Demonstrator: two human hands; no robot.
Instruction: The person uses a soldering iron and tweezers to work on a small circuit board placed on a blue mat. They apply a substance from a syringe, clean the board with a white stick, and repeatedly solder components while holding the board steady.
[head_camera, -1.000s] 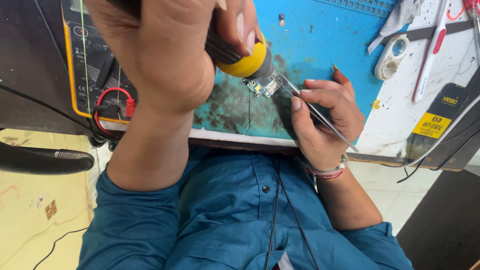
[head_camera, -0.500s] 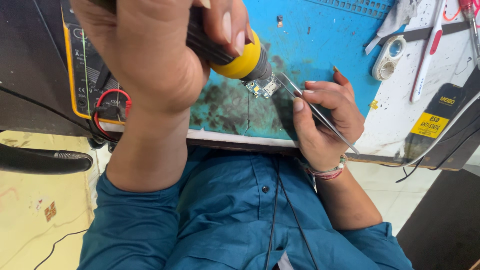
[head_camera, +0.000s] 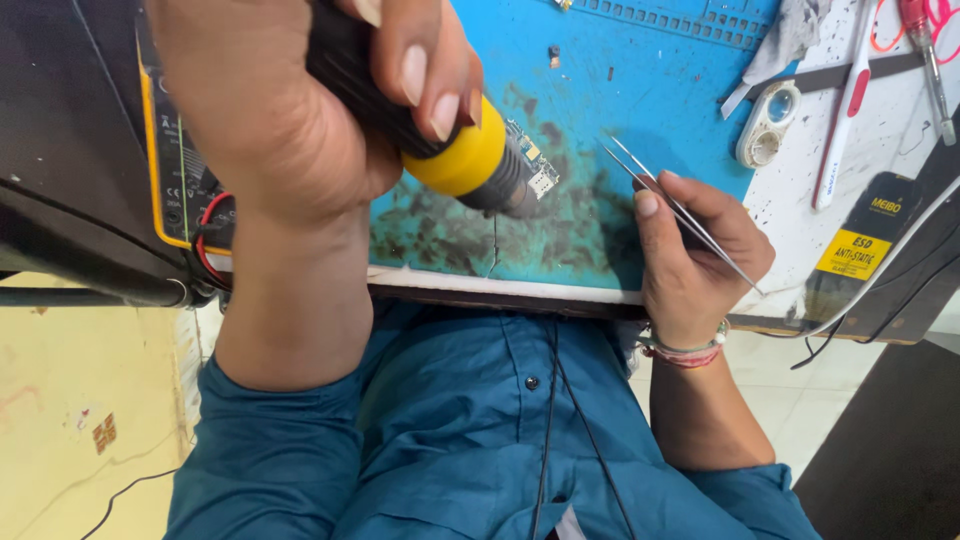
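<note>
Left fingers (head_camera: 425, 85) clamp black-and-yellow hot-air handle (head_camera: 440, 150), nozzle just above small circuit board (head_camera: 530, 165) on blue mat (head_camera: 650, 90). Right fingers (head_camera: 650, 205) pinch tweezers (head_camera: 665, 205), tips beside board, apart. Risks: heat dwelling scorches board or mat; airflow shifts loose parts; tweezers slip near nozzle.

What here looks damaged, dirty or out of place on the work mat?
The blue mat is badly stained: dark scorched-looking patches spread across its near edge under the small circuit board. A few tiny loose parts lie scattered farther back. Otherwise nothing stands out.
</note>
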